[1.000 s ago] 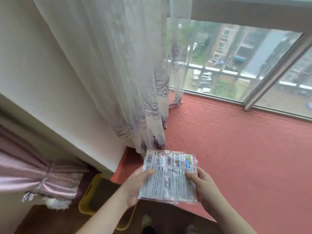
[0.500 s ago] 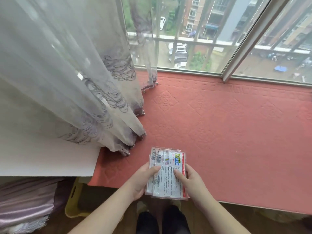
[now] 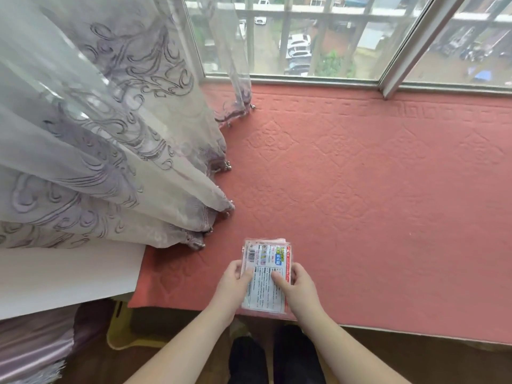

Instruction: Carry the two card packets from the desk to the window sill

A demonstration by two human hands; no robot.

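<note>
At lower centre of the frame, your left hand [image 3: 232, 284] and right hand [image 3: 299, 286] clamp the stacked card packets [image 3: 265, 275] over the near edge of the red-covered window sill [image 3: 360, 203], the carry apparently done, only the release left.

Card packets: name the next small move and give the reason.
Probably lower the card packets flat onto the red sill mat and let go. Left hand and right hand hold them stacked over its near edge, clear of the curtain.
</note>
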